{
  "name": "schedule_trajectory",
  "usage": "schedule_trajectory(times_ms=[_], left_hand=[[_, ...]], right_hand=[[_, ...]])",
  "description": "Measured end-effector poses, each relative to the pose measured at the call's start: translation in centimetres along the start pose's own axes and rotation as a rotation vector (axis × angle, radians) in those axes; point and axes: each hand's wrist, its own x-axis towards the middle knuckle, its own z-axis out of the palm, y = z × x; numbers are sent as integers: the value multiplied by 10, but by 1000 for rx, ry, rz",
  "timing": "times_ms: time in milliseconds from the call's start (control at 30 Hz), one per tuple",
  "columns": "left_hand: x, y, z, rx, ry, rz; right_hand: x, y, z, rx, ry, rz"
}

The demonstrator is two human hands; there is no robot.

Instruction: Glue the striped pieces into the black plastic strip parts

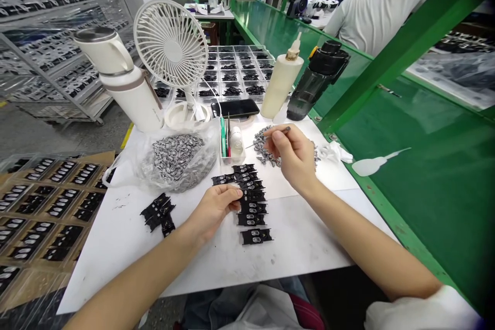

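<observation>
My left hand (215, 207) rests on the white table (301, 247), fingers curled against a column of small black plastic parts (251, 201) laid in a row. My right hand (293, 153) is pinched on a thin needle-like tool (266, 135), its tip pointing left over a heap of small silvery metal pieces (266, 152). A second small pile of black parts (158, 213) lies to the left of my left hand.
A clear bag of metal pieces (176, 157), a white fan (170, 44), a white jug (124, 77), a phone (235, 108), a glue bottle (281, 80), a dark bottle (319, 77) and compartment trays (235, 69) stand behind. Trays of parts (42, 206) sit left. A green conveyor (425, 134) runs right, a person beyond.
</observation>
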Motion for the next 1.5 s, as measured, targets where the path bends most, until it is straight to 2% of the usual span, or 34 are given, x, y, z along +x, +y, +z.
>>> schedule_trajectory(times_ms=[67,133,233,300,367,467,533,700,867,933,1000,1100,1167,1267,1367,1500], left_hand=[[0,0,0,-5,-3,9],[-1,0,0,-16,0,14],[-2,1,1,-28,7,16],[-3,2,2,-41,13,14],[-3,3,3,-55,20,11],[-4,3,3,-54,11,12],[-4,2,3,-35,-12,20],[-7,1,4,37,-46,38],[-9,1,4,91,-64,113],[-11,2,5,142,-82,171],[-14,4,5,267,-103,294],[-20,6,6,499,-137,574],[-22,6,6,594,-120,725],[-24,3,5,692,-33,813],[-23,1,4,746,21,816],[-23,2,5,796,17,860]], right_hand=[[10,0,6,-94,-25,-56],[18,1,13,-208,-113,-63],[20,1,15,-371,-263,33],[12,0,9,-395,-271,103],[-2,-1,0,-295,-337,210],[-26,0,-14,17,-590,478],[-38,1,-18,199,-677,633],[-48,4,-16,475,-699,821],[-48,7,-18,632,-716,847],[-48,7,-22,616,-735,803],[-46,5,-27,536,-753,679],[-43,1,-37,232,-743,304],[-42,-1,-42,12,-708,36],[-42,0,-47,-128,-662,-215],[-43,4,-47,-146,-630,-315],[-42,6,-47,-128,-615,-364]])
